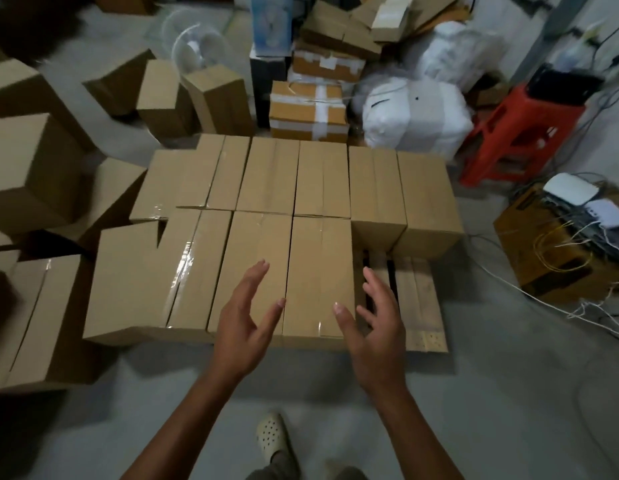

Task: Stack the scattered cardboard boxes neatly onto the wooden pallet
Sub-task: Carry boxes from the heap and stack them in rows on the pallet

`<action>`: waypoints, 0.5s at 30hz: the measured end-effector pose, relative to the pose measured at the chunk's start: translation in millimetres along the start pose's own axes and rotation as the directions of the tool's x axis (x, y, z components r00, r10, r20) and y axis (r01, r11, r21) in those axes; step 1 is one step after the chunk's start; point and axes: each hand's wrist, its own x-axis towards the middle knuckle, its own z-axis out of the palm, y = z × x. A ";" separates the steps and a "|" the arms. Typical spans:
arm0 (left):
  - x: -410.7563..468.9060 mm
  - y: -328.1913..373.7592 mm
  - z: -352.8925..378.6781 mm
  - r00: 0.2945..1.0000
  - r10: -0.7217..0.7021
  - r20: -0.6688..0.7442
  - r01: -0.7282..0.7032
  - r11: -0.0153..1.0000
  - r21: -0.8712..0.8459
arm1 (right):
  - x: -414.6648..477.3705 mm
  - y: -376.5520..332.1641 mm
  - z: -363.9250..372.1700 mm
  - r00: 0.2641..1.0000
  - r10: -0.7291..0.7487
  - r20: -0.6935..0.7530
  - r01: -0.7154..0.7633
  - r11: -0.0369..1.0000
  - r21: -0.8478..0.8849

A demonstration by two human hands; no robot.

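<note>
A taped cardboard box (320, 268) lies in the front row of boxes on the wooden pallet (420, 299), at the centre of the frame. Its long axis runs up the frame, away from the person. Both hands are empty, fingers spread and relaxed, flanking the box's near end: the left hand (244, 322) by its left edge, the right hand (379, 327) by its right edge. Whether they touch it is unclear. Just right of the right hand, bare pallet slats show an unfilled slot. Loose boxes (31, 174) lie scattered along the left of the frame, nearer the left hand, and are probably next.
</note>
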 end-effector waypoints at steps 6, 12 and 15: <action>-88.2 25.7 -32.8 0.988 -0.036 -0.152 0.040 0.999 0.026 | -61.7 -13.8 -29.4 0.994 -0.064 0.092 0.063 0.998 0.017; -177.3 34.7 -46.4 0.942 -0.142 -0.304 0.190 0.972 0.137 | -108.2 -17.1 -39.4 0.964 -0.104 0.244 0.096 0.994 0.042; -210.5 35.4 -60.7 0.920 -0.159 -0.359 0.229 0.960 0.160 | -128.9 -18.8 -31.5 0.944 -0.101 0.314 0.085 0.994 0.065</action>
